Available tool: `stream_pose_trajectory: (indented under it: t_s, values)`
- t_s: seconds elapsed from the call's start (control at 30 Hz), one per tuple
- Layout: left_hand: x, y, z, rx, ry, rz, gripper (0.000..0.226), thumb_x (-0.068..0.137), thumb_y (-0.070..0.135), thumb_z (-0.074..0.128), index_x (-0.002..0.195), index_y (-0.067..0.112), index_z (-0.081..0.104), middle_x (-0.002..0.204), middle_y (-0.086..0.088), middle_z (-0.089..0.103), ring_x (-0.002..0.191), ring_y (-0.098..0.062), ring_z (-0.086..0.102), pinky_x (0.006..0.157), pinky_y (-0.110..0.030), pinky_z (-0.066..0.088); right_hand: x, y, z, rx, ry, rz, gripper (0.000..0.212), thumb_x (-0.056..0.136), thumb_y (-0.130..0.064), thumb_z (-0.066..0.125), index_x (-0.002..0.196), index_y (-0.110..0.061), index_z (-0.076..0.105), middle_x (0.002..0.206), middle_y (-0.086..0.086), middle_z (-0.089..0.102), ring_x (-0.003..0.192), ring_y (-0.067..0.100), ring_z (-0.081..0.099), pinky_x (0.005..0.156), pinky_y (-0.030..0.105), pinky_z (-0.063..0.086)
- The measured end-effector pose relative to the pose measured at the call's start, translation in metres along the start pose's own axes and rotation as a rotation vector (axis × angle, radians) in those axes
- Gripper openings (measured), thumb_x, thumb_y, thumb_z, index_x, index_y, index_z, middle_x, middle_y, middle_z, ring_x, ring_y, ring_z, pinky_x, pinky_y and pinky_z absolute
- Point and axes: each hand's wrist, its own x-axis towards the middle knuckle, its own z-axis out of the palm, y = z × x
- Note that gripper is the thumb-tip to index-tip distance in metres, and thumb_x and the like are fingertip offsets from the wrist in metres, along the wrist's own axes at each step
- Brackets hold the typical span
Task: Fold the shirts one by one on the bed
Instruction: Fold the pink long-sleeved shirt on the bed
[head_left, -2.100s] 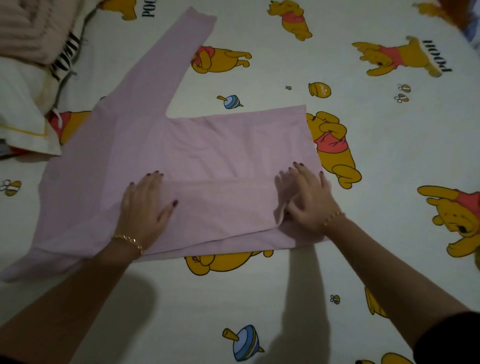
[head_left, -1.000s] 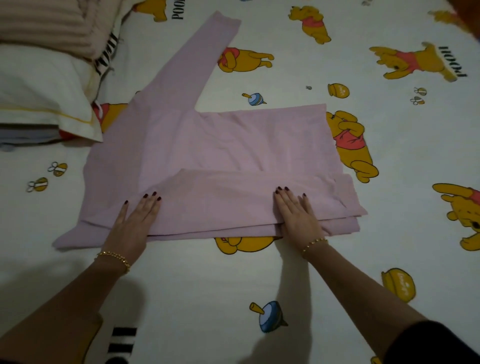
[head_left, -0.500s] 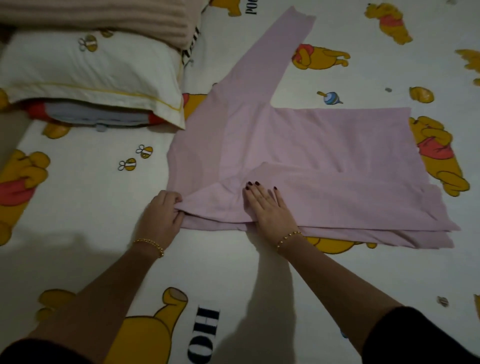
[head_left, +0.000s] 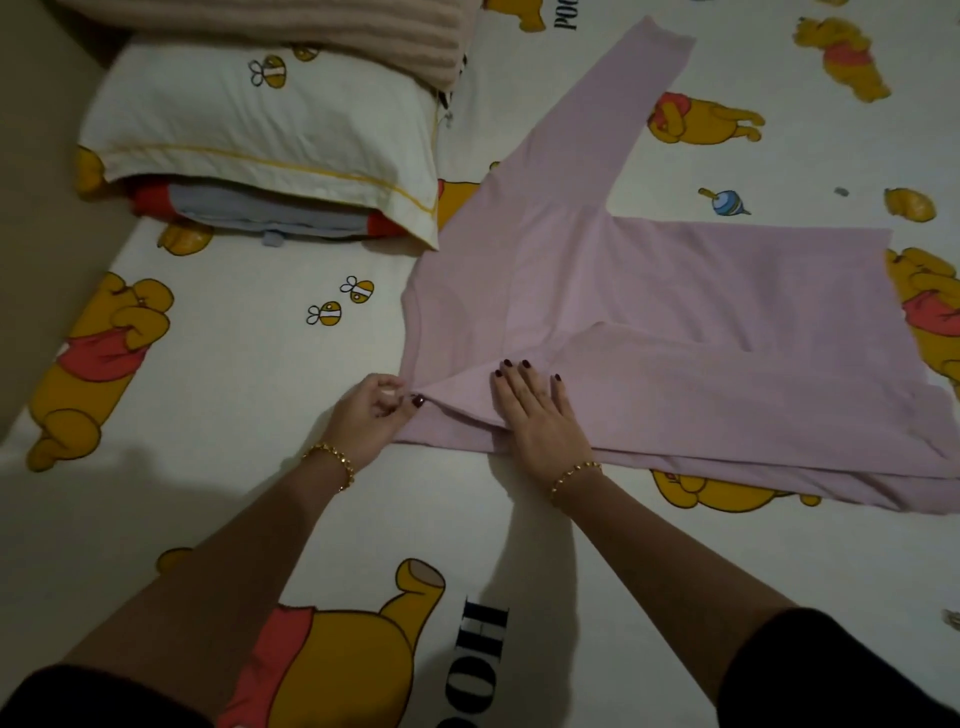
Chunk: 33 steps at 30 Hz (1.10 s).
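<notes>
Shifted to the shoulder, the left hand (head_left: 371, 410) is pinching the pink shirt (head_left: 675, 291) at nine o'clock on the bed (head_left: 249, 499) while the flat right hand (head_left: 540, 415) is pinning the side fold, with the one-o'clock sleeve (head_left: 613, 104) likely next.

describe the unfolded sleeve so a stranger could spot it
The bear-print sheet holds one pink shirt. Its sleeve sticks out diagonally toward the far edge, right of the pillow. It alone lies spread out; the near side is folded in.
</notes>
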Motion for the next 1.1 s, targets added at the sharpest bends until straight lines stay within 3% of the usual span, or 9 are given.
stream_pose_trajectory:
  t_s: [0.1,0.2,0.37,0.53,0.67,0.8,0.93,1.0,1.1]
  values:
    - [0.001,-0.003,-0.005,0.107,-0.071,-0.037,0.017,0.087,0.027,0.065,0.092,0.011,0.063,0.072,0.002,0.053,0.069,-0.012,0.048,0.054,-0.012,0.032,0.002,-0.003,0.006,0.027,-0.002,0.039,0.062,0.093,-0.028,0.007,0.152,-0.013,-0.004,0.159,0.005,-0.011,0.147,0.021,-0.013,0.116,0.046,-0.009]
    - [0.0,-0.002,-0.01,0.196,-0.11,-0.009,0.021,0.085,0.025,0.068,0.076,0.009,0.06,0.061,0.002,0.048,0.06,-0.013,0.042,0.05,-0.015,0.029,0.0,-0.005,0.009,0.068,0.03,0.065,0.06,0.098,-0.01,0.024,0.152,-0.014,-0.003,0.16,0.005,-0.01,0.147,0.02,-0.012,0.116,0.044,-0.01]
    - [0.005,-0.002,-0.023,0.283,0.243,0.102,0.007,0.087,0.01,0.064,0.091,0.008,0.069,0.085,-0.006,0.067,0.076,-0.018,0.057,0.068,-0.023,0.043,0.003,-0.011,0.004,0.106,0.121,0.051,0.064,0.096,-0.005,0.026,0.152,-0.016,-0.003,0.16,0.003,-0.006,0.147,0.017,-0.009,0.118,0.043,-0.009]
    - [0.006,-0.011,-0.014,0.427,0.211,0.192,0.021,0.086,0.007,0.061,0.106,0.011,0.066,0.103,-0.008,0.065,0.086,-0.02,0.057,0.075,-0.028,0.042,0.0,-0.009,0.02,0.028,0.061,0.064,0.062,0.096,-0.028,0.019,0.152,-0.012,-0.003,0.16,0.006,-0.004,0.147,0.019,-0.006,0.116,0.046,-0.008]
    - [-0.007,-0.008,-0.003,0.663,0.303,0.446,0.04,0.082,0.009,0.054,0.122,0.01,0.056,0.122,-0.009,0.059,0.113,-0.028,0.054,0.097,-0.046,0.038,-0.018,0.009,0.026,0.026,0.136,0.027,0.07,0.094,-0.044,0.024,0.153,-0.014,0.001,0.159,0.002,-0.002,0.148,0.018,-0.002,0.118,0.044,-0.009]
    - [-0.021,-0.003,0.016,0.893,0.071,0.657,0.064,0.074,0.026,0.052,0.136,0.009,0.044,0.14,-0.009,0.048,0.131,-0.024,0.043,0.112,-0.05,0.027,-0.049,0.049,0.03,0.005,0.171,0.016,0.076,0.091,-0.047,0.031,0.153,-0.015,0.002,0.159,0.0,-0.001,0.147,0.015,-0.003,0.117,0.04,-0.012]
    - [-0.026,0.006,0.051,1.224,-0.103,0.693,0.087,0.07,0.038,0.05,0.146,0.008,0.019,0.152,-0.011,0.03,0.14,-0.026,0.03,0.112,-0.052,0.026,-0.086,0.107,0.032,-0.038,0.178,0.078,0.078,0.087,-0.042,0.035,0.153,-0.015,0.002,0.158,0.002,0.004,0.147,0.018,0.004,0.118,0.042,-0.007]
    - [-0.027,0.012,0.071,1.249,-0.112,0.685,0.091,0.071,0.031,0.052,0.148,0.008,0.009,0.155,-0.013,0.022,0.141,-0.028,0.027,0.112,-0.051,0.026,-0.103,0.138,0.033,-0.05,0.194,0.108,0.077,0.085,-0.034,0.041,0.152,-0.015,0.01,0.157,0.003,0.012,0.145,0.021,0.015,0.118,0.042,-0.003]
    - [-0.027,0.024,0.101,1.243,-0.083,0.643,0.089,0.081,0.013,0.047,0.149,0.009,-0.011,0.159,-0.009,-0.004,0.146,-0.024,0.004,0.118,-0.046,0.009,-0.13,0.189,0.036,-0.113,0.185,0.201,0.076,0.082,-0.016,0.046,0.151,-0.013,0.015,0.155,0.009,0.025,0.143,0.023,0.02,0.116,0.041,-0.003]
